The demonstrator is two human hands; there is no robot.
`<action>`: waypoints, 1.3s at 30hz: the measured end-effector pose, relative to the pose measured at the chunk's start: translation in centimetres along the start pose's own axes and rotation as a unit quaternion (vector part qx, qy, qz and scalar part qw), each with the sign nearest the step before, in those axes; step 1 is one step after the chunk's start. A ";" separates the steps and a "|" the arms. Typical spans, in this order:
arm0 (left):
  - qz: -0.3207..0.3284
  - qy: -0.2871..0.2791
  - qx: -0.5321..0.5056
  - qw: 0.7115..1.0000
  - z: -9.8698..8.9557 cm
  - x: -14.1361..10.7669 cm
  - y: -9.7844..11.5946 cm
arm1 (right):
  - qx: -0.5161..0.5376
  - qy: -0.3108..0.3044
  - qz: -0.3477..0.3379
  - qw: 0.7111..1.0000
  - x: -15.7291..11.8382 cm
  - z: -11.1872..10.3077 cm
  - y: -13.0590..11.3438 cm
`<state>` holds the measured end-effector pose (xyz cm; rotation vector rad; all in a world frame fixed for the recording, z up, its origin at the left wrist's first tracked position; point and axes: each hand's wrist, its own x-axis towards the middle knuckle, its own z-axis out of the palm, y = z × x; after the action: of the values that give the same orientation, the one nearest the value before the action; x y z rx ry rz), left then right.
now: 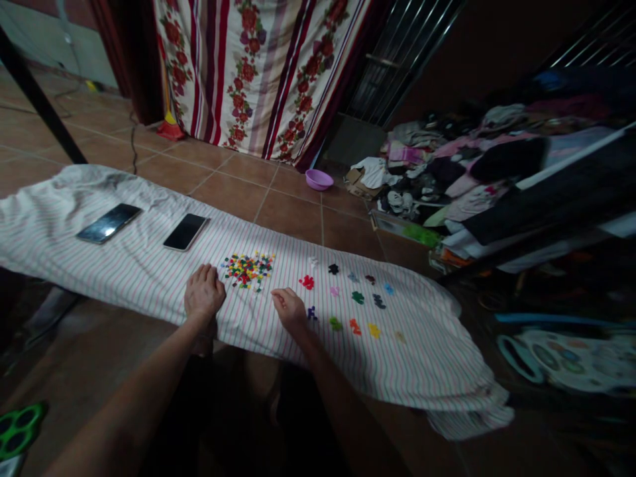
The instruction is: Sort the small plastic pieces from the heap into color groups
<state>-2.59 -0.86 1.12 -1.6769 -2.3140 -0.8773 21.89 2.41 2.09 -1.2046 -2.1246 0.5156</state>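
Note:
A pile of small mixed-colour pieces (248, 270) lies on a striped cloth (278, 331). Just left of the pile, my left hand (204, 293) rests on the cloth with its fingers curled down, nothing showing in them. My right hand (290, 309) is on the pile's right side, thumb and fingers pinched together; anything between them is too small to make out. Single-colour clusters spread out to the right, among them red pieces (307, 283), dark purple pieces (311, 313), black pieces (333, 269), dark green pieces (358, 297) and yellow pieces (374, 330).
Two phones, a dark one (109, 223) and another (185, 232), lie on the cloth at left. Beyond the narrow covered surface are a purple basin (318, 179) on the tiled floor, a floral curtain (258, 73) and a heap of clothes (447, 165).

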 end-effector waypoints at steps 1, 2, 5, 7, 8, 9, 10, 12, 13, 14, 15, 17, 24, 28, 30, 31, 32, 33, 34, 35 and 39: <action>-0.001 -0.002 -0.001 1.000 0.0 0.0 0.0 | 0.004 -0.009 -0.003 1.000 0.1 0.5 -0.4; -0.002 -0.003 -0.002 1.000 -0.1 0.0 0.1 | 0.006 -0.014 -0.003 1.000 0.2 0.9 -0.7; -0.001 -0.005 -0.005 1.000 -0.1 0.1 0.1 | -0.001 -0.023 0.001 1.000 0.5 1.9 -1.3; -0.002 -0.003 -0.008 1.000 -0.1 0.1 0.1 | -0.009 -0.027 0.007 1.000 0.6 2.3 -1.5; -0.003 -0.003 -0.008 1.000 -0.1 0.0 0.1 | -0.011 -0.029 0.011 0.999 0.7 2.5 -1.6; -0.005 -0.003 -0.009 1.000 -0.1 0.0 0.1 | -0.013 -0.030 0.015 0.999 0.7 2.6 -1.7; -0.007 -0.003 -0.011 1.000 -0.1 0.0 0.1 | -0.016 -0.031 0.019 0.999 0.7 2.7 -1.8; -0.010 -0.005 -0.015 1.000 -0.1 0.0 0.1 | -0.026 -0.032 0.024 0.999 0.8 2.8 -1.9; -0.013 -0.006 -0.017 1.000 -0.2 0.0 0.2 | -0.032 -0.032 0.024 0.999 0.8 2.9 -1.9; -0.014 -0.008 -0.020 1.000 -0.2 0.0 0.2 | -0.039 -0.032 0.025 0.998 0.9 2.9 -2.0; -0.015 -0.010 -0.023 1.000 -0.2 0.0 0.2 | -0.047 -0.031 0.024 0.998 0.9 3.0 -2.1; -0.016 -0.014 -0.030 0.999 -0.3 0.0 0.2 | -0.062 -0.029 0.022 0.997 0.9 3.2 -2.2; -0.009 -0.003 -0.020 1.000 -0.3 -0.1 0.1 | -0.096 -0.001 0.027 0.995 0.4 3.7 -3.1; 0.002 0.002 -0.014 1.000 0.0 -0.2 -0.1 | -0.096 0.003 0.029 0.995 0.3 3.7 -3.4; 0.003 0.004 -0.020 1.000 0.0 -0.2 -0.2 | -0.097 0.008 0.029 0.995 0.3 3.6 -3.4; 0.002 0.005 -0.025 1.000 0.0 -0.2 -0.2 | -0.097 0.011 0.028 0.995 0.3 3.6 -3.5; 0.002 0.004 -0.032 0.999 0.0 -0.1 -0.2 | -0.097 0.014 0.027 0.995 0.2 3.6 -3.5; 0.000 0.001 -0.037 0.999 -0.1 -0.1 -0.2 | -0.097 0.018 0.027 0.995 0.2 3.6 -3.5; -0.001 -0.001 -0.042 0.999 -0.1 -0.1 -0.1 | -0.096 0.020 0.027 0.995 0.1 3.6 -3.6; -0.002 -0.001 -0.045 0.999 -0.2 -0.1 -0.1 | -0.095 0.022 0.029 0.995 0.1 3.6 -3.6; 0.001 0.004 -0.052 0.999 -0.4 -0.1 0.0 | -0.079 0.035 0.059 0.994 0.0 3.6 -3.5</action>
<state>-2.61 -1.16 1.36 -1.7106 -2.2991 -1.0180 17.24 0.53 1.62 -1.4219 -2.0755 0.3543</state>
